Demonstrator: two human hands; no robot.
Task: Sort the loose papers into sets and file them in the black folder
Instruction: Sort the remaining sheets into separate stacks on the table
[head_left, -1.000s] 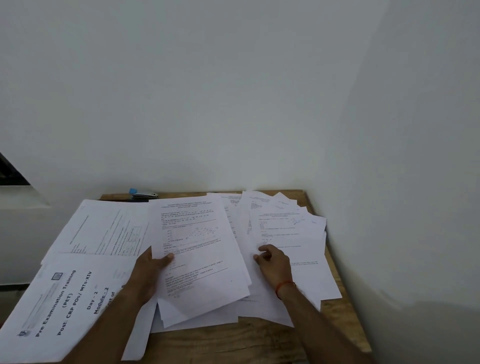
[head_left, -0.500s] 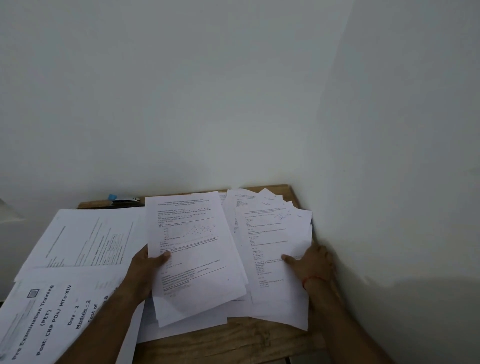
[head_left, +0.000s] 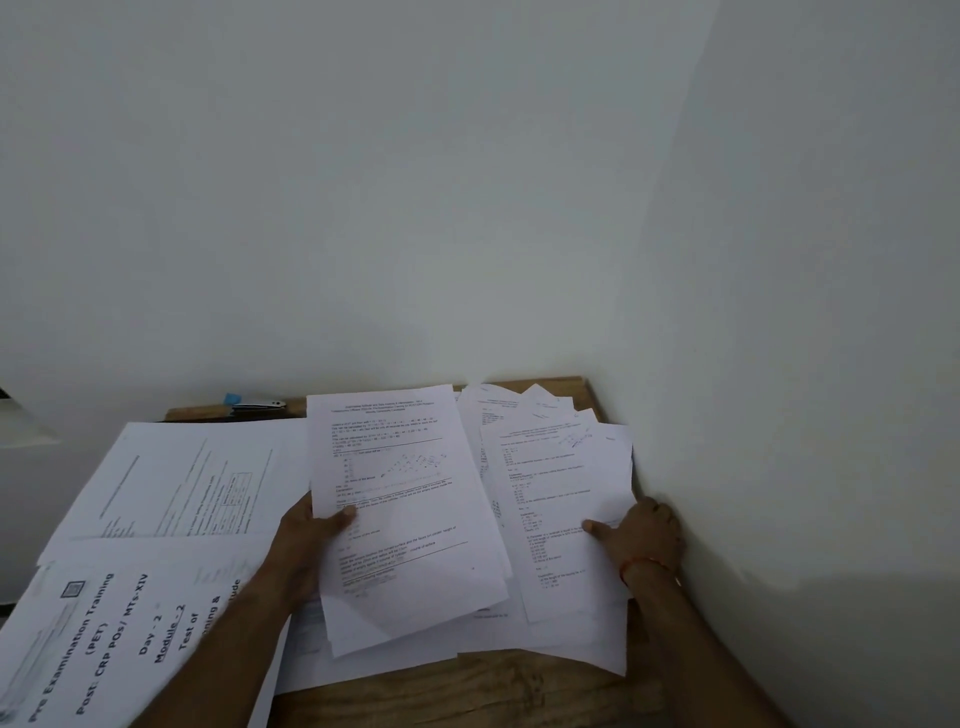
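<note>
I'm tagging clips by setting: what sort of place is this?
Probably a study or office corner: a wooden table set against plain white walls, covered with printed exam-training papers, and a likely stapler at the back.

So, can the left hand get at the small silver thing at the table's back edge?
Probably not yet: the left hand grips the sheet with the chart. The silver thing itself lies uncovered, so the way looks free otherwise.

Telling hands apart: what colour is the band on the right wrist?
Orange-red; the band shows in the head view.
</note>
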